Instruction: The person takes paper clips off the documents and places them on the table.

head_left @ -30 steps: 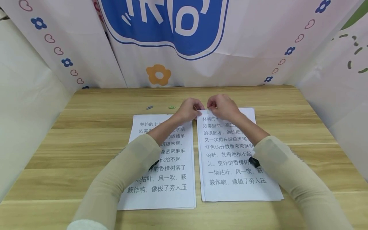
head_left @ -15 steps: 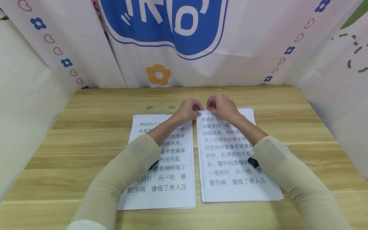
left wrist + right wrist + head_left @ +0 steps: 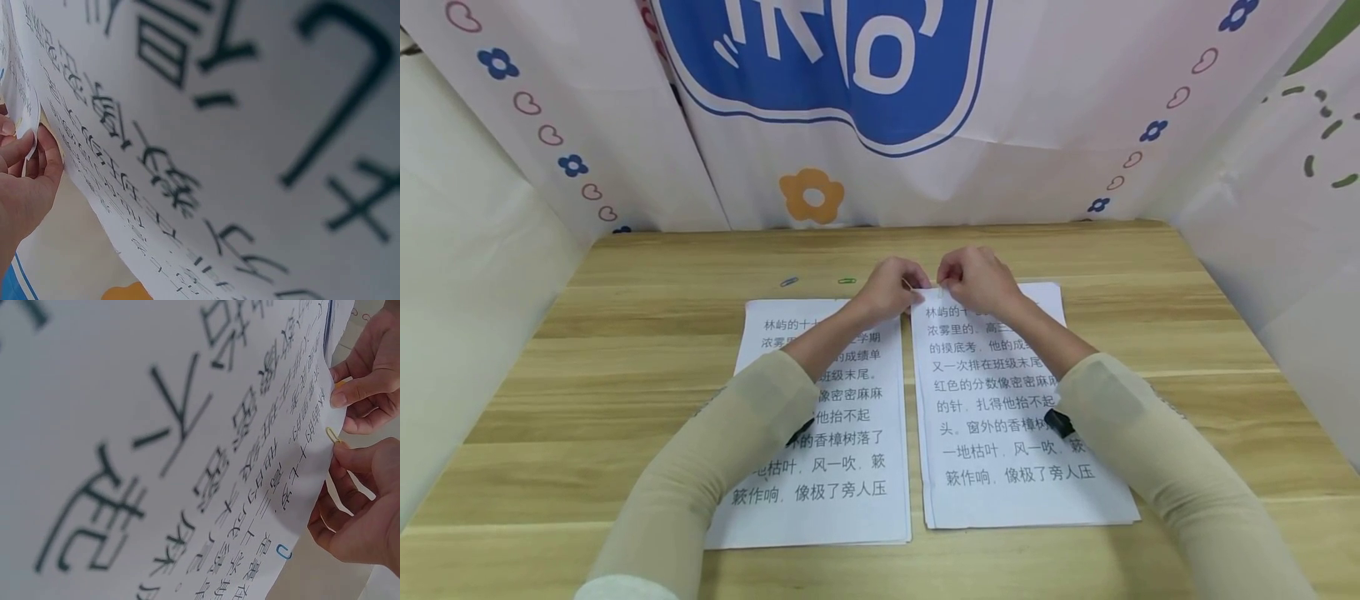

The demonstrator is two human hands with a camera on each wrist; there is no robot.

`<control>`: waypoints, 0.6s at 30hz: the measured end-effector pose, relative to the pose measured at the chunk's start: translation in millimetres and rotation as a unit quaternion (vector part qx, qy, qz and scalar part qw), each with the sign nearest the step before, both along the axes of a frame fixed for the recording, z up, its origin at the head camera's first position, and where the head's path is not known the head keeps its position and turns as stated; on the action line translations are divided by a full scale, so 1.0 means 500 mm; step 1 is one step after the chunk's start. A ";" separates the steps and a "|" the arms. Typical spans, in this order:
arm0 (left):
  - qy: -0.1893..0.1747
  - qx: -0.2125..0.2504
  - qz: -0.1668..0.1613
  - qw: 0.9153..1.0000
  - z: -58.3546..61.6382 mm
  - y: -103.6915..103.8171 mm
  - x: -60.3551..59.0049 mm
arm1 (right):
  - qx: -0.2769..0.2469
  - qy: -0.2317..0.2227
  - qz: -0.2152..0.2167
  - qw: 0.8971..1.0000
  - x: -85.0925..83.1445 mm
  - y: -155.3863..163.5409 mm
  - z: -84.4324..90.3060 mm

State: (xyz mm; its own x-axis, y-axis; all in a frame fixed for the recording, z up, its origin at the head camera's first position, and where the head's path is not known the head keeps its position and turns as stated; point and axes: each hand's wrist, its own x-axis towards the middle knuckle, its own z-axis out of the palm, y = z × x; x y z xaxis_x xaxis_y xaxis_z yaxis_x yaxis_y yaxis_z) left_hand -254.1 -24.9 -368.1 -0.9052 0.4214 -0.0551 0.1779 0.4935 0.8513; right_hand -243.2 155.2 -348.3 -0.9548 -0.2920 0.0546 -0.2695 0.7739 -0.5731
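Observation:
Two stacks of printed paper lie side by side, a left stack (image 3: pixel 820 517) and a right stack (image 3: pixel 1000 500). At the right stack's top left corner, my left hand (image 3: pixel 895 285) pinches the paper between thumb and fingers. Just to its right, my right hand (image 3: pixel 981 277) holds a yellow paper clip (image 3: pixel 332 435) between thumb and finger. In the right wrist view this clip shows on the face of the sheet at its top edge. A blue paper clip (image 3: pixel 284 551) sits farther along the same edge. The left wrist view shows the left hand gripping the paper corner.
A blue-grey paper clip (image 3: pixel 789 282) and a green paper clip (image 3: pixel 847 281) lie on the wooden table (image 3: pixel 587 375) behind the left stack. A printed cloth backdrop (image 3: pixel 1000 183) rises at the table's far edge, with white sheeting on both sides.

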 end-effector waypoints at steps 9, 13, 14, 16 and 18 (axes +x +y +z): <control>-0.004 -0.003 0.002 1.000 0.002 -0.001 0.002 | -0.028 -0.007 -0.005 1.000 -0.004 0.003 -0.006; -0.010 -0.004 0.001 1.000 0.004 -0.003 0.002 | -0.021 -0.010 0.002 1.000 -0.004 0.004 -0.002; -0.011 -0.004 0.000 1.000 0.004 -0.003 0.002 | -0.016 -0.010 0.004 1.000 -0.004 0.004 -0.001; -0.011 -0.005 0.000 1.000 0.004 -0.002 0.002 | -0.003 -0.008 0.009 1.000 -0.004 0.005 0.003; -0.009 -0.005 -0.001 1.000 0.004 -0.002 0.001 | 0.012 -0.005 0.013 1.000 -0.003 0.006 0.007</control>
State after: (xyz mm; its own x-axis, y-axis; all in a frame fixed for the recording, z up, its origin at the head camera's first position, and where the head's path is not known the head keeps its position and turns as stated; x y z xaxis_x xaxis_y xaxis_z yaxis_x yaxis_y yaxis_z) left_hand -253.4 -25.9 -366.0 -0.9029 0.4232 -0.0758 0.1638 0.5017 0.8494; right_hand -244.6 158.0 -344.9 -0.9473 -0.3181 0.0384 -0.2846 0.7800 -0.5573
